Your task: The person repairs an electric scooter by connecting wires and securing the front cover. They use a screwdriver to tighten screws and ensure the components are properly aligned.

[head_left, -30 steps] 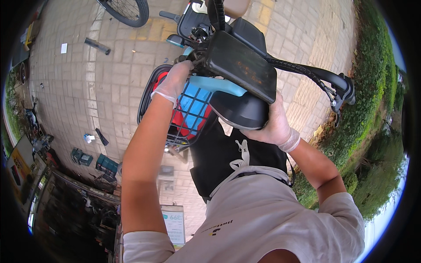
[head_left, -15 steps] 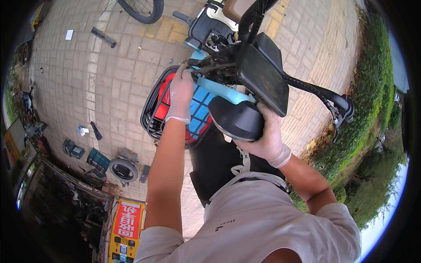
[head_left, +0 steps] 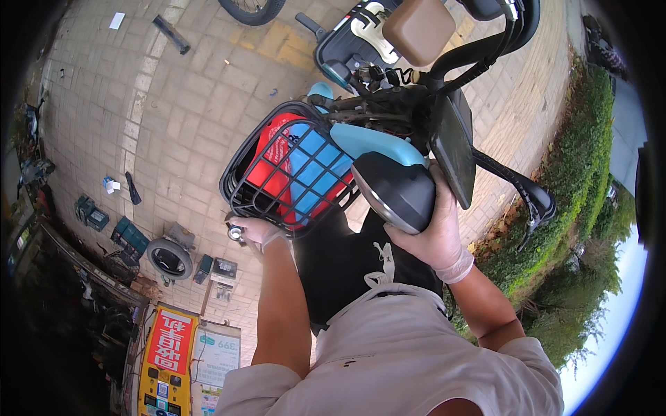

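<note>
Both my hands wear thin, see-through gloves. My right hand [head_left: 438, 239] cups the black headlight housing [head_left: 399, 194] from its right side, fingers wrapped behind it. The housing sits in front of a light-blue body panel [head_left: 378, 142] of an electric scooter. At the near left corner of the black wire basket [head_left: 239, 186], my left hand [head_left: 258, 232] is closed round a small shiny metal piece [head_left: 236, 233] with a round end. Its exact kind is unclear. Inside the basket lie a red bag [head_left: 267, 170] and a blue folded item [head_left: 309, 156].
Handlebars [head_left: 513, 170] and a dark display panel [head_left: 454, 149] rise at the right, beside a brown seat [head_left: 418, 31]. Tool boxes [head_left: 128, 236] and a small wheel [head_left: 169, 258] stand on the paving at left. A hedge [head_left: 586, 166] runs along the right.
My left hand has left the wiring behind the basket and come down to its near left corner, now with a metal piece. My right hand stays on the headlight housing, which appears tilted differently.
</note>
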The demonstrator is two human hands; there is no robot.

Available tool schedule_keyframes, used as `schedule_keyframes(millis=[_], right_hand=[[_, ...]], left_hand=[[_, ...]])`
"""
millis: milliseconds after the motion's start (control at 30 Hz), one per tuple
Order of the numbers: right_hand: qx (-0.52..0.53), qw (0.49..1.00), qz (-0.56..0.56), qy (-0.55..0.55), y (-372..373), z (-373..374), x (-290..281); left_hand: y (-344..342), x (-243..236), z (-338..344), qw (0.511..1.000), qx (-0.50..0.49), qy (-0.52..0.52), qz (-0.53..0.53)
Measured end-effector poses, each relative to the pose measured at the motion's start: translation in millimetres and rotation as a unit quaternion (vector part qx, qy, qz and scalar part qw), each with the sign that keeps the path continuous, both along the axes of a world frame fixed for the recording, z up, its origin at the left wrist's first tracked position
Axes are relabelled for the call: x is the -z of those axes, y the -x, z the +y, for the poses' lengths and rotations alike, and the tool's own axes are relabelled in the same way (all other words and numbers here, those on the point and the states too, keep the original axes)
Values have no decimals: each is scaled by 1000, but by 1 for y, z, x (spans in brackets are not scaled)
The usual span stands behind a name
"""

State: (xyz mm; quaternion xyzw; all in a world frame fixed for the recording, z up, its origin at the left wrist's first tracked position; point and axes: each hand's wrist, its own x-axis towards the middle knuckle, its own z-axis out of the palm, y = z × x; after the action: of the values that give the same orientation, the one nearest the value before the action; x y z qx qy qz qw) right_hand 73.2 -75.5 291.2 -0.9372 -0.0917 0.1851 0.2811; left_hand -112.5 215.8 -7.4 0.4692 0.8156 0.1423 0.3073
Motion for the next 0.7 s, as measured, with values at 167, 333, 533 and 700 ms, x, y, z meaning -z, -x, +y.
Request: schedule_keyframes(millis=[167, 333, 533, 700], right_hand=[[-6, 1000, -25, -14, 0, 4, 9], [12, 999, 2, -30, -4, 5, 12], [27, 999, 2, -36, -8, 11, 16], [93, 991, 67, -62, -14, 16, 25]], left_hand=[[-17, -1, -1, 998, -17, -11, 62], [-30, -9, -1, 999, -21, 20, 21], [-46, -25, -3, 997, -54, -10, -55], [-51, -31, -2, 996, -68, 13, -50]])
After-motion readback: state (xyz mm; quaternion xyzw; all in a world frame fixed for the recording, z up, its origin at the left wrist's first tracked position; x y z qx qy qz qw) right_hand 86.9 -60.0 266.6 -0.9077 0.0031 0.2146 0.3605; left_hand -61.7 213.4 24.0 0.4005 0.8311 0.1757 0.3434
